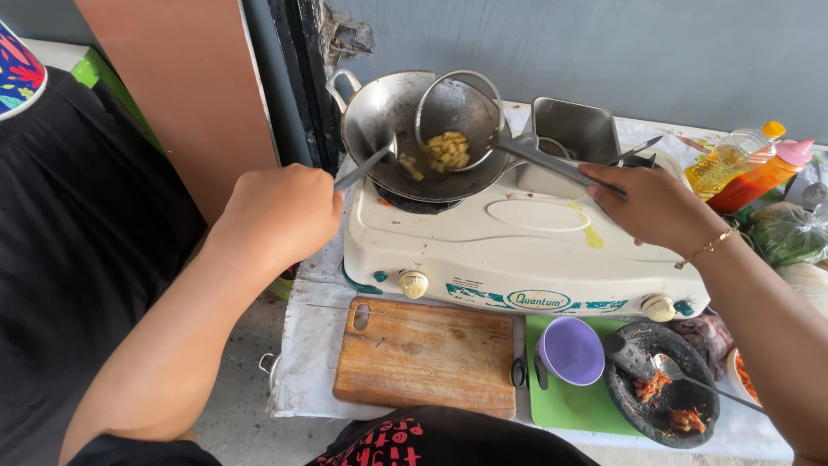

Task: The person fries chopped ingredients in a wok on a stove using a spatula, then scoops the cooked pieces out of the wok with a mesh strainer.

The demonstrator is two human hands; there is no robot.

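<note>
Left hand point(280, 211) fisted round the thin metal handle of a spatula point(373, 160) whose blade dips into the wok point(379, 121) — dull steel, round, w/ one loop handle showing at the back-left. Right hand point(655, 205) grips the long handle of a round wire-mesh skimmer point(457, 116), held tilted inside the wok; a heap of pale yellow fried bits point(447, 151) sits in its bowl, a few more loose on the wok's floor. Wok sits on the left burner of a cream 2-burner stove point(517, 250), smooth enamel, 2 round knobs at front.

In front on the bench point(315, 345): 1 worn wooden chopping board point(427, 354), rectangular w/ a grip hole; 1 lilac plastic cup point(571, 349) on a green mat point(569, 410); 1 dark stone mortar point(664, 384) — rough, round, w/ red chilli paste and a spoon. Behind: 1 square steel tin point(573, 129); 2 squeeze bottles point(750, 168), yellow and orange.
</note>
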